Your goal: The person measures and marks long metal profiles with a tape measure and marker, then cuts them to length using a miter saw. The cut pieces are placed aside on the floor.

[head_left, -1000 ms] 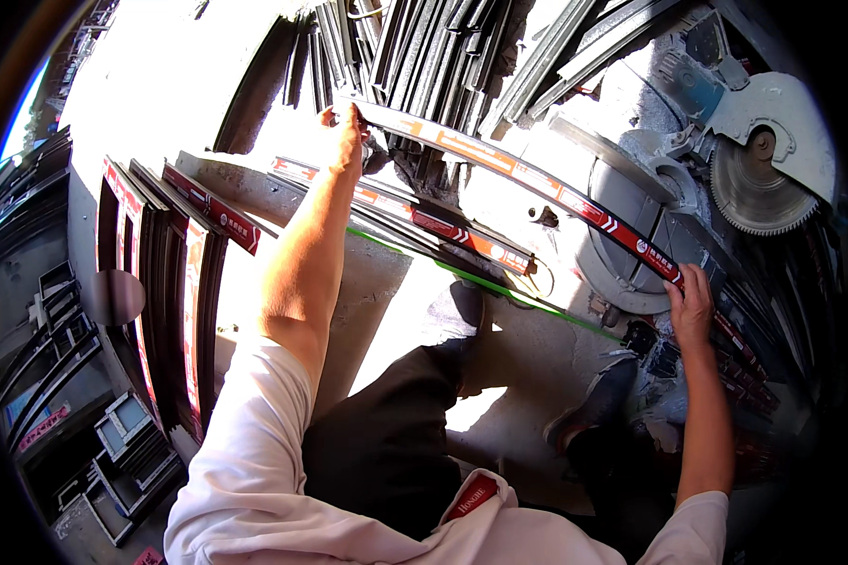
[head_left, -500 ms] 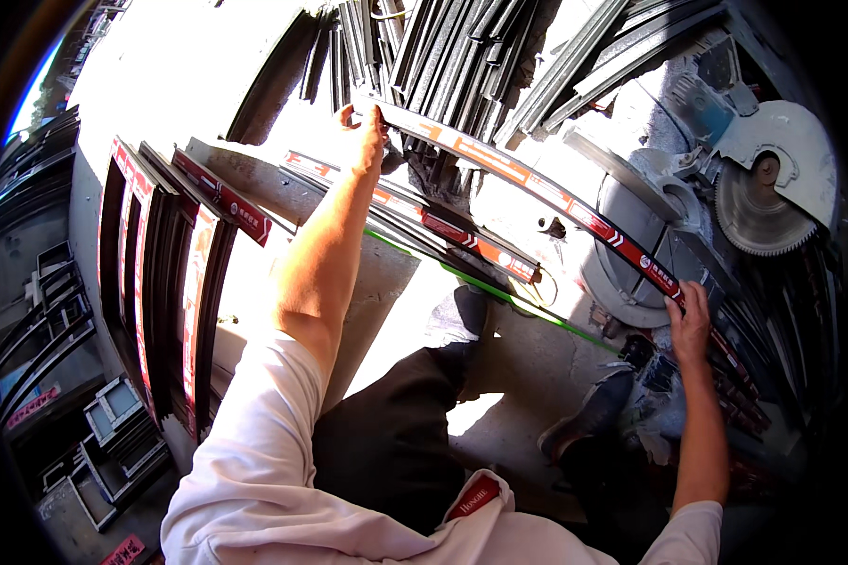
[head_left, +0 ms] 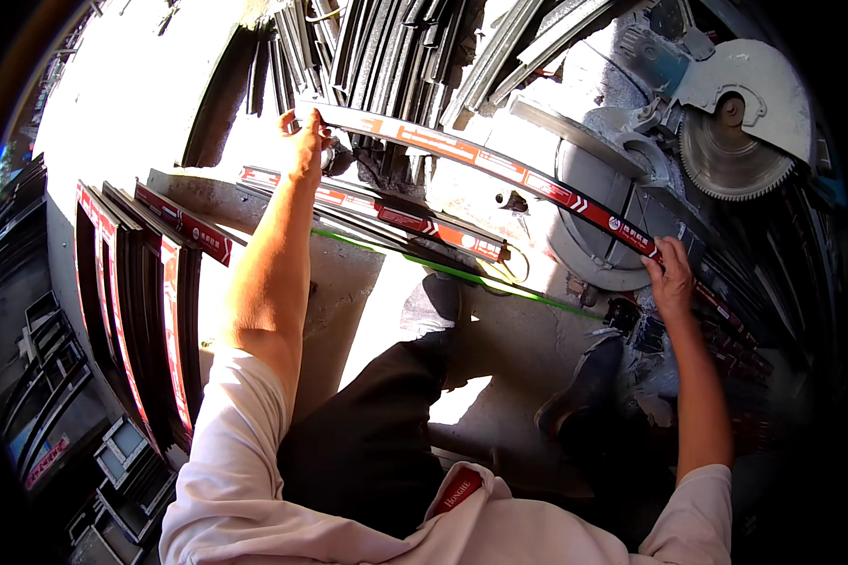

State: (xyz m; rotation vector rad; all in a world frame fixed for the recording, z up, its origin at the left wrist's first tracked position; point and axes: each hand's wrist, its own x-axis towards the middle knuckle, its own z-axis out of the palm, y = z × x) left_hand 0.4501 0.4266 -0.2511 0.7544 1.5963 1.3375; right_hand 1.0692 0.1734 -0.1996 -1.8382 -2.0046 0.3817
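Observation:
A long, narrow profile strip (head_left: 505, 168) with red and orange film on its face stretches between my hands, its left end farther away. My left hand (head_left: 303, 146) has its fingers closed round the far left end. Nearer to me, my right hand (head_left: 670, 275) grips the strip's right end with thumb and fingers. The right part of the strip passes over the round grey table of a mitre saw (head_left: 605, 221). Up and to the right of my right hand is the saw's toothed blade (head_left: 730, 151), under a pale guard.
More red-filmed profiles (head_left: 400, 218) lie beyond my feet, beside a bright green strip (head_left: 462, 274). Stacked red-and-dark profiles (head_left: 171, 311) stand at the left. Loose dark profiles (head_left: 386, 71) fill the back. Small frames (head_left: 127, 447) lie at lower left.
The view has turned, so the saw and the stacks appear farther left. Both hands keep their hold on the strip, which stays over the saw table.

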